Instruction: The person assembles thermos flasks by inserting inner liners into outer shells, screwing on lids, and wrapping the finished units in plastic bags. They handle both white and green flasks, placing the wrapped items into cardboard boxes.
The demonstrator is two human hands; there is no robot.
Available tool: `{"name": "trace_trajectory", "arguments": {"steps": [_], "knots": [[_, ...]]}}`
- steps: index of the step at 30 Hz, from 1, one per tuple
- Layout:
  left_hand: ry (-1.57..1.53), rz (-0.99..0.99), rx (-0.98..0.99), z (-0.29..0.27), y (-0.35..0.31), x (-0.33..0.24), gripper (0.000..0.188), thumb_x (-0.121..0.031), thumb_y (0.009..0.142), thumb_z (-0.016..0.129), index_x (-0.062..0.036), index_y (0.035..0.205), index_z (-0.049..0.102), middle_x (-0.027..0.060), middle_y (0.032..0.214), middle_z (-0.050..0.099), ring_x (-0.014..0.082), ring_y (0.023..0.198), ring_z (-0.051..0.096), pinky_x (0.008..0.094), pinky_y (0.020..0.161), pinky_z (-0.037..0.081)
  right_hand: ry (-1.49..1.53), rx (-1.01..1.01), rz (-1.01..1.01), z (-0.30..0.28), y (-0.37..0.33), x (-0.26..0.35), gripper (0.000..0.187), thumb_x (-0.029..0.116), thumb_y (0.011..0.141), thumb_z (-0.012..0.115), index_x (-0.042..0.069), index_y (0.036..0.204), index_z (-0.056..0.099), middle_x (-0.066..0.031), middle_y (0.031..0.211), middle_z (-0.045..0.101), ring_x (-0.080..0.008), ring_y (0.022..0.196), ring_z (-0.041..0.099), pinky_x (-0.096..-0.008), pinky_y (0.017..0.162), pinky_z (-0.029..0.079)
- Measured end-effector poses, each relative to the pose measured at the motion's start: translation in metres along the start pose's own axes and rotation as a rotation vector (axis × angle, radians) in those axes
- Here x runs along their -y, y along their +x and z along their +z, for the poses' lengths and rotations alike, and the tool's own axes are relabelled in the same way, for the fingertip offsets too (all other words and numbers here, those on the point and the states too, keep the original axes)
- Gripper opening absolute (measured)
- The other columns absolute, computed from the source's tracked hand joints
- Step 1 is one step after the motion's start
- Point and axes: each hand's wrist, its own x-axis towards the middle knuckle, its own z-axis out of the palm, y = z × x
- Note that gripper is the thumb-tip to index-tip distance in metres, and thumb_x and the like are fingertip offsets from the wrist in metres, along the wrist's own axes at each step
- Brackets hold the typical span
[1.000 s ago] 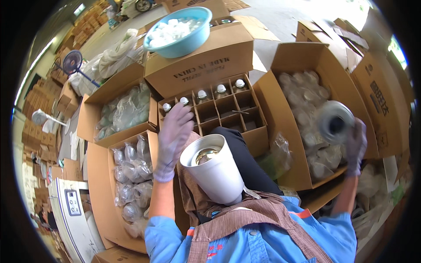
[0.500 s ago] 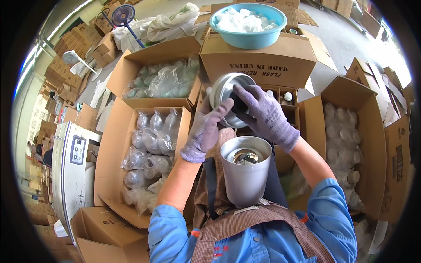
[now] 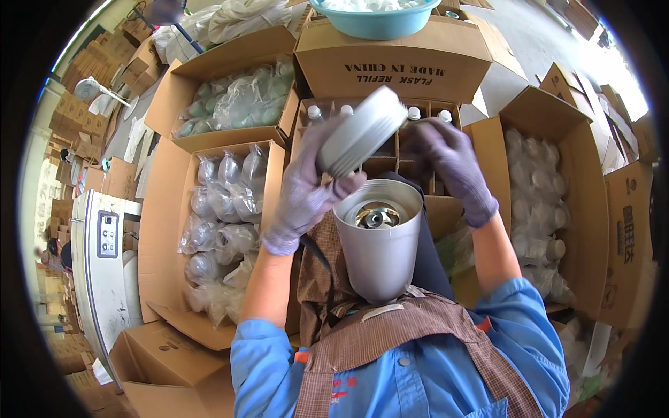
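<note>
My left hand (image 3: 296,195), in a grey-purple glove, grips a round silver-grey flask part (image 3: 366,132) with a ribbed rim, tilted above my lap. Below it a silver-grey flask body (image 3: 380,261) stands upright on my lap, its mouth uncovered. Inside that body shows the mirror-bright end of a glass refill (image 3: 378,216), with a small nub in its middle. My right hand (image 3: 454,167), gloved alike, hovers over the divided carton (image 3: 383,166) in front of me. Motion smears its fingers, so whether they hold anything cannot be made out.
White-capped bottles (image 3: 414,113) stand in the divided carton. Cartons of plastic-wrapped pieces stand left (image 3: 230,237) and right (image 3: 536,188), another (image 3: 251,104) at the far left. A blue basin (image 3: 376,22) of white pieces sits ahead. A white machine (image 3: 104,265) stands left.
My right hand has left the flask part and moved right, over the divided carton. My left hand now holds the part alone, tipped. The view has shifted, and more of the white-capped bottles shows.
</note>
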Motion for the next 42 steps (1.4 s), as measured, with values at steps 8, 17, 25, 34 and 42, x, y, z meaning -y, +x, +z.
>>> {"name": "trace_trajectory", "arguments": {"steps": [8,17,25,34,42], "knots": [[0.070,-0.067,0.264,-0.019,-0.035,0.031,0.063,-0.039,0.074,0.084,-0.0085,0.126,0.066,0.0123,0.138,0.052,0.0277,0.131,0.046,0.0417,0.111,0.036,0.104,0.297,-0.144,0.003,-0.030,-0.039,0.074,0.056,0.072,0.082,0.003,0.121,0.066,-0.0153,0.136,0.054,-0.0245,0.126,0.052,-0.0373,0.108,0.040],[0.251,0.123,0.182,-0.012,-0.040,0.031,0.052,-0.043,0.080,0.078,-0.0051,0.115,0.070,0.0147,0.124,0.060,0.0308,0.122,0.053,0.0420,0.106,0.039,0.058,0.380,-0.372,0.001,-0.025,-0.054,0.065,0.049,0.074,0.082,0.003,0.117,0.067,-0.0154,0.134,0.055,-0.0301,0.132,0.047,-0.0433,0.111,0.036],[0.005,0.140,-0.038,-0.002,-0.057,0.063,0.057,-0.057,0.092,0.058,-0.0036,0.107,0.071,0.0182,0.125,0.061,0.0336,0.127,0.049,0.0457,0.111,0.034,-0.318,0.264,-0.556,0.020,-0.043,-0.027,0.060,0.050,0.080,0.076,0.002,0.114,0.065,-0.0165,0.120,0.058,-0.0346,0.121,0.053,-0.0458,0.106,0.040],[0.242,0.121,-0.057,0.002,-0.056,0.037,0.042,-0.040,0.096,0.057,-0.0005,0.105,0.069,0.0172,0.117,0.063,0.0313,0.116,0.057,0.0462,0.105,0.041,-0.125,0.089,-0.351,0.044,-0.053,-0.018,0.032,0.030,0.093,0.061,0.000,0.100,0.066,-0.0168,0.124,0.059,-0.0296,0.113,0.058,-0.0387,0.100,0.043],[0.949,0.282,-0.085,0.044,-0.061,-0.005,0.042,-0.035,0.094,0.062,-0.0027,0.120,0.064,0.0133,0.117,0.063,0.0298,0.115,0.058,0.0464,0.110,0.037,0.126,0.208,-0.344,0.036,-0.031,-0.048,0.043,0.036,0.102,0.041,-0.002,0.111,0.060,-0.0208,0.135,0.056,-0.0263,0.122,0.055,-0.0391,0.108,0.040]]}}
